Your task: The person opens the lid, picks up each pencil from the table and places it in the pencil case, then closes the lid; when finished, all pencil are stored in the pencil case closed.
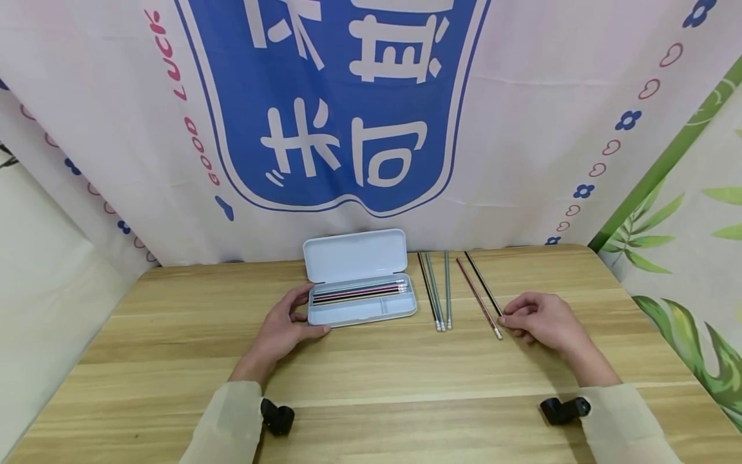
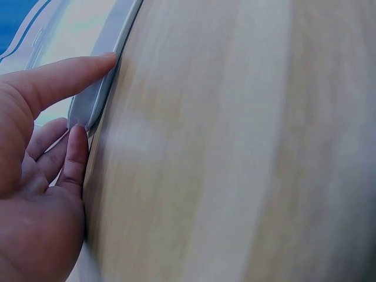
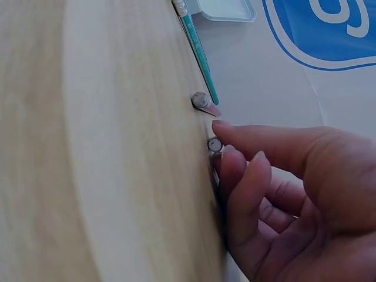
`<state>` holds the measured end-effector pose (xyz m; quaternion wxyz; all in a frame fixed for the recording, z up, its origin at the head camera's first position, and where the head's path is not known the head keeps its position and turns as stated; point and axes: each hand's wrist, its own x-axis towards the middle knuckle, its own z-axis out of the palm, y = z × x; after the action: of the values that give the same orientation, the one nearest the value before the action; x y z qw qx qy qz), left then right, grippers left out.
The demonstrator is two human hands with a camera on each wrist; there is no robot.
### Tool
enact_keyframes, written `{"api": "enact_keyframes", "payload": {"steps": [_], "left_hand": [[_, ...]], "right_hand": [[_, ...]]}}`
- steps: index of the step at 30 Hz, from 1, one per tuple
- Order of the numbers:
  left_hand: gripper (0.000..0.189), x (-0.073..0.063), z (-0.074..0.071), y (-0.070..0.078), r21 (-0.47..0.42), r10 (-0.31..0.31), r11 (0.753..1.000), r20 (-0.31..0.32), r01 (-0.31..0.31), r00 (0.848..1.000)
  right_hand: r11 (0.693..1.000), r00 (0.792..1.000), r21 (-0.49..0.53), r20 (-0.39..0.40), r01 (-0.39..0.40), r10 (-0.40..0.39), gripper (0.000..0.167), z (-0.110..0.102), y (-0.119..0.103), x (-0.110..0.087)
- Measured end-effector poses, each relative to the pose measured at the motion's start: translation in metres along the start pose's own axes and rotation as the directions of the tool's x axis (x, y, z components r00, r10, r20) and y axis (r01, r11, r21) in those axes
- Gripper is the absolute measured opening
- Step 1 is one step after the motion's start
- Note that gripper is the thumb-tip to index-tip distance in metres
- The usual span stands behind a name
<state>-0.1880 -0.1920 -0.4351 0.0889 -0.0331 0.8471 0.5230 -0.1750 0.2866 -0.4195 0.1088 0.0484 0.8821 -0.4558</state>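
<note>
A light-brown wood-grain tabletop [image 1: 406, 386] meets a white, blue-printed cloth [image 1: 522, 161]; the left hand [image 1: 285, 325] grips a pale-blue rectangular hinged case [image 1: 355, 256], the right hand [image 1: 539, 317] pinches a slim black pencil [image 1: 484, 283].

The pencil case [image 1: 348, 314] sits at the far side of the desk [image 1: 406, 386], lid to the far side, pencils [image 1: 353, 295] in its far compartment. The left hand [image 1: 283, 330] is at its left end. Rightward lie three loose pencils [image 1: 447, 290], then two more (the right hand [image 1: 543, 321] at the rightmost one's near end). A cloth [image 1: 510, 161] hangs beyond.
</note>
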Motion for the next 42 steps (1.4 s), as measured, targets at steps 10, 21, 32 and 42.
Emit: {"api": "enact_keyframes", "payload": {"steps": [10, 21, 32, 42], "left_hand": [[0.094, 0.002, 0.000, 0.001, 0.017, 0.006, 1.000, -0.005, -0.006, 1.000], [0.094, 0.000, 0.000, 0.002, 0.018, 0.002, 1.000, -0.006, -0.002, 1.000], [0.094, 0.000, 0.001, 0.001, 0.013, 0.004, 1.000, -0.003, -0.004, 1.000], [0.094, 0.000, 0.000, 0.002, 0.021, 0.003, 1.000, -0.002, -0.003, 1.000]], "right_hand": [[0.991, 1.000, -0.132, -0.023, 0.004, -0.007, 0.022, 0.002, -0.006, -0.005], [0.985, 1.000, -0.171, -0.020, 0.014, -0.018, 0.021, 0.002, -0.004, -0.005], [0.991, 0.999, -0.129, -0.023, 0.024, -0.027, 0.022, 0.000, -0.003, -0.006], [0.999, 0.999, 0.004, -0.019, 0.043, -0.043, 0.027, -0.013, -0.013, -0.011]]}}
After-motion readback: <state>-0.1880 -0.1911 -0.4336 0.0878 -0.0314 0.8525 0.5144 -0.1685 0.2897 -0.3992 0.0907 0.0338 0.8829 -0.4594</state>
